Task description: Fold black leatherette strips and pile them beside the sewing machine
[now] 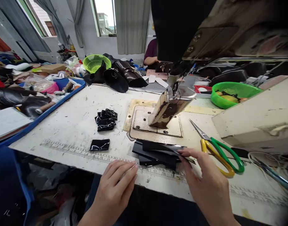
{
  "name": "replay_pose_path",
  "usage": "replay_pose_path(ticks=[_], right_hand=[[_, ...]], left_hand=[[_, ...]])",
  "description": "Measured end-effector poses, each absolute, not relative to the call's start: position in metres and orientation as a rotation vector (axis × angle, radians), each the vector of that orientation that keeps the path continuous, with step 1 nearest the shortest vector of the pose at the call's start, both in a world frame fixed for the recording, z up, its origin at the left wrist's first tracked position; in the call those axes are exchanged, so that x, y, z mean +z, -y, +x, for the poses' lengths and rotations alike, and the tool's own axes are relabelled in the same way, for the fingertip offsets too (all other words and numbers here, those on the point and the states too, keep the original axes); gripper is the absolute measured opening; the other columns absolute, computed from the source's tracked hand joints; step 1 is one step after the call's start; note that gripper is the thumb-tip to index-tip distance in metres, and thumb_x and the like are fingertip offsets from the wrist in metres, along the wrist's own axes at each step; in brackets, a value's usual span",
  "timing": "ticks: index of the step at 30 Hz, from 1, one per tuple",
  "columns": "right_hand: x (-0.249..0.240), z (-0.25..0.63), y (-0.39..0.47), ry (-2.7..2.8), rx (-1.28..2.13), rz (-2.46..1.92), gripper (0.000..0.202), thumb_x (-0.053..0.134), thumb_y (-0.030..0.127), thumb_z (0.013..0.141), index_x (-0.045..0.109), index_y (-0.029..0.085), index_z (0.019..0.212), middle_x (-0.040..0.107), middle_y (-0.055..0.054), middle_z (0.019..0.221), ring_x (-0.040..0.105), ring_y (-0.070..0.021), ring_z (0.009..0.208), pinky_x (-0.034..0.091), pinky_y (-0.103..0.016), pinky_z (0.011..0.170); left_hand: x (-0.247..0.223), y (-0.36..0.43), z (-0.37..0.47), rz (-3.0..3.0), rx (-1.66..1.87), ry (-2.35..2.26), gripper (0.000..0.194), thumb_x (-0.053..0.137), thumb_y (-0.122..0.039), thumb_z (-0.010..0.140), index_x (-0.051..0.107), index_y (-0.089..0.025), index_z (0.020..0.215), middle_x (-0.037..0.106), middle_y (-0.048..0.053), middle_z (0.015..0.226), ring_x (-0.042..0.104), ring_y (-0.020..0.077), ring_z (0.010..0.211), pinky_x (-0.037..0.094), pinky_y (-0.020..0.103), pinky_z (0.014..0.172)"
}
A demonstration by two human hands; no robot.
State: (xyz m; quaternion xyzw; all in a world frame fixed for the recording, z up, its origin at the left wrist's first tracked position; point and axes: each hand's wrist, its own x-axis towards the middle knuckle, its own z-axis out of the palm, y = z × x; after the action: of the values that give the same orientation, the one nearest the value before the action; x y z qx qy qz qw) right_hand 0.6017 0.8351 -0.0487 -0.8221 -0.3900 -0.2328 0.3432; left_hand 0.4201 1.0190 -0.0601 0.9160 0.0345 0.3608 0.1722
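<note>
Several glossy black strips (158, 153) lie in a loose, overlapping pile near the front edge of the white table. At the pile's right end, my right hand (206, 177) pinches the end of one strip between thumb and fingers. My left hand (119, 185) rests at the table edge just left of the pile, fingers lightly bent, and nothing shows in it. A single folded black piece (99, 145) lies beyond it to the left. Behind that sits a small heap of similar folded black pieces (106, 120). Scissors (211, 142) with yellow and green handles lie beside my right hand.
A sewing machine's post (169, 108) rises from the table (70, 116), under its overhanging head (216, 28). A green bowl (236, 94) stands at the right, a blue tray (61, 105) at the left. Black leather pieces (125, 73) lie behind. Another person (151, 51) sits beyond.
</note>
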Motion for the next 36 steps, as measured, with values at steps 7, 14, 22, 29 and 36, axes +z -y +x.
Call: replay_pose_path(ticks=[7, 14, 22, 29, 36], right_hand=[[-0.029, 0.551, -0.811, 0.608, 0.293, -1.82, 0.023, 0.064, 0.039, 0.096, 0.065, 0.024, 0.114, 0.065, 0.004, 0.06, 0.066, -0.0143, 0.05, 0.056, -0.021, 0.049], [-0.056, 0.528, -0.81, 0.587, 0.245, -1.972, 0.024, 0.061, 0.039, 0.098, 0.07, 0.025, 0.116, 0.068, -0.003, 0.085, 0.063, -0.0114, 0.052, 0.054, -0.018, 0.046], [-0.057, 0.526, -0.819, 0.756, -0.151, -2.232, 0.028, 0.052, 0.037, 0.102, 0.062, 0.025, 0.125, 0.064, -0.001, 0.08, 0.054, -0.01, 0.047, 0.053, -0.018, 0.048], [-0.06, 0.517, -0.826, 0.806, -0.176, -2.205, 0.017, 0.054, 0.033, 0.102, 0.064, 0.023, 0.112, 0.064, -0.001, 0.078, 0.055, -0.0091, 0.047, 0.05, -0.016, 0.046], [-0.053, 0.518, -0.829, 0.835, -0.171, -2.255, 0.016, 0.05, 0.028, 0.103, 0.062, 0.024, 0.114, 0.067, -0.003, 0.091, 0.061, -0.0098, 0.058, 0.053, -0.016, 0.055]], left_hand=[[-0.061, -1.003, 0.409, 2.417, 1.149, -0.034, 0.026, 0.064, 0.006, 0.084, 0.064, -0.014, 0.101, 0.068, 0.009, 0.104, 0.064, 0.0186, 0.099, 0.054, 0.035, 0.089], [-0.076, -1.007, 0.407, 2.779, 0.954, -0.535, 0.034, 0.069, -0.034, 0.091, 0.062, -0.021, 0.122, 0.065, 0.012, 0.12, 0.06, 0.0326, 0.109, 0.038, 0.054, 0.095], [-0.077, -1.002, 0.397, 2.733, 0.836, -0.753, 0.029, 0.067, -0.047, 0.089, 0.061, -0.024, 0.106, 0.062, 0.011, 0.116, 0.056, 0.0338, 0.107, 0.042, 0.048, 0.085], [-0.078, -1.008, 0.389, 2.651, 0.62, -0.873, 0.026, 0.064, -0.051, 0.089, 0.062, -0.029, 0.103, 0.057, 0.009, 0.124, 0.054, 0.0336, 0.114, 0.045, 0.046, 0.085], [-0.071, -1.005, 0.396, 2.697, 0.694, -0.763, 0.02, 0.061, -0.045, 0.093, 0.058, -0.027, 0.1, 0.068, 0.005, 0.102, 0.058, 0.0267, 0.096, 0.036, 0.038, 0.078]])
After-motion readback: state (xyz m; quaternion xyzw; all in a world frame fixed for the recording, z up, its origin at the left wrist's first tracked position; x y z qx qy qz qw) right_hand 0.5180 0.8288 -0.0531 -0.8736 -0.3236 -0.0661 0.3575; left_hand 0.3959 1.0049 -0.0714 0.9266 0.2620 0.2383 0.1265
